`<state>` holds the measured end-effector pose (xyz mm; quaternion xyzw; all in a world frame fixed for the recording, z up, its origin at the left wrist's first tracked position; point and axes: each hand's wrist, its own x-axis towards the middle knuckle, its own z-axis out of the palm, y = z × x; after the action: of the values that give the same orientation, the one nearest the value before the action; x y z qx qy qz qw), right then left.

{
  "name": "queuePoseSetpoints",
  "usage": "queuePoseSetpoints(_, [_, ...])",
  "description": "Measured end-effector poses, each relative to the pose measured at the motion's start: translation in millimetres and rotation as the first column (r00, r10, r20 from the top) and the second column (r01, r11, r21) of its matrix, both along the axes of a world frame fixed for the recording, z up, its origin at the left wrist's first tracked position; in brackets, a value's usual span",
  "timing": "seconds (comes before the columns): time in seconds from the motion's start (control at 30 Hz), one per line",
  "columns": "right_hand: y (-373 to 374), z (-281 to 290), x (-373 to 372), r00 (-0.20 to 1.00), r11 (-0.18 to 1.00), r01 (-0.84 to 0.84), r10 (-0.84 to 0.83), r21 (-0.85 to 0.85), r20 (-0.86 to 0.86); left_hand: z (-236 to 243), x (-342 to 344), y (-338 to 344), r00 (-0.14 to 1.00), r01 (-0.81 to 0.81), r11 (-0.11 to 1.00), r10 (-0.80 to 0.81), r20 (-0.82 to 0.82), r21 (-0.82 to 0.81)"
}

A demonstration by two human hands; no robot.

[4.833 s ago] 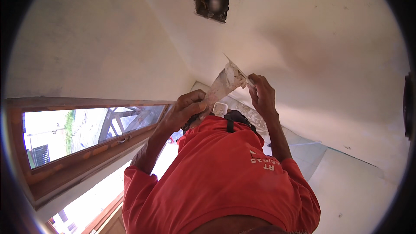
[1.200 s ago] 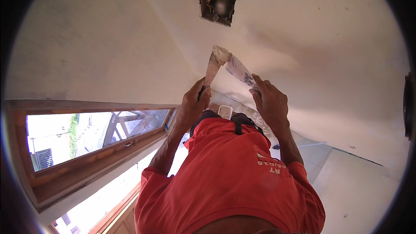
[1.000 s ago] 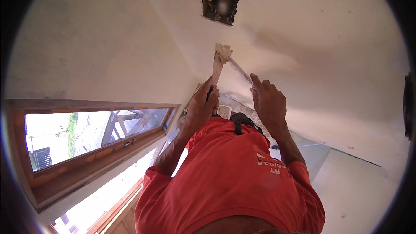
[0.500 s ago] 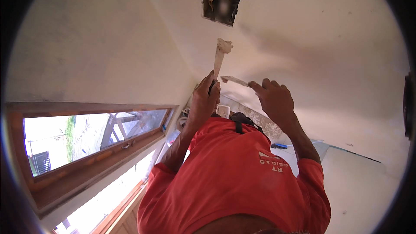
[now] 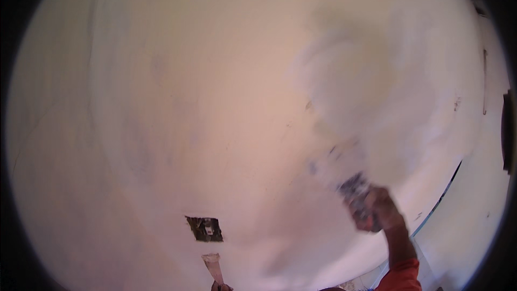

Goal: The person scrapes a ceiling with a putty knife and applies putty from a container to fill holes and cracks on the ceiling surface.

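At the lower edge my left hand (image 5: 221,287), mostly cut off, is closed round a putty knife (image 5: 213,267) whose pale, smeared blade points up. My right hand (image 5: 377,207) is raised at the lower right and blurred by motion. Its fingers are wrapped round a wide putty knife (image 5: 353,183), with the dark part near the fingers and a pale blade held up to the wall. Where the blade meets the plaster is too smeared to tell exactly. Above and left of my right hand, the pale wall (image 5: 350,81) carries a broad greyish smeared patch.
A square cut-out box (image 5: 207,229) with a dark inside sits in the wall just above the left putty knife. A dark object (image 5: 507,132) shows at the right rim. A thin dark-blue line (image 5: 439,205) runs along the wall at right.
The view has tilted up the wall, so the window and my torso are out of it. My right hand has moved away from the left one, up and right, with its putty knife.
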<state>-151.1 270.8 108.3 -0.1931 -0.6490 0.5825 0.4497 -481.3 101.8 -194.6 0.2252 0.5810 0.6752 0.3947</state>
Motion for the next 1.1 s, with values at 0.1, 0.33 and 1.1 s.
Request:
queuePoseSetpoints(0.1, [-25.1,95.1,-7.3,0.881,0.772,0.382,-0.47,0.509,0.052,-18.6,-3.7,10.2,0.996,-0.027,0.979,0.043,-0.074,0.201])
queuePoseSetpoints(0.33, [-20.3,241.7,-50.7,0.352,0.02,0.425,-0.925,0.905,-0.144,-10.0,-21.8,10.6,0.993,0.013,0.998,-0.006,-0.118,0.056])
queuePoseSetpoints(1.1, [61.6,312.2,-137.7,0.112,-0.514,-0.324,-0.854,0.794,-0.507,-3.8,-16.4,38.2,0.999,-0.024,0.988,0.03,-0.039,0.154])
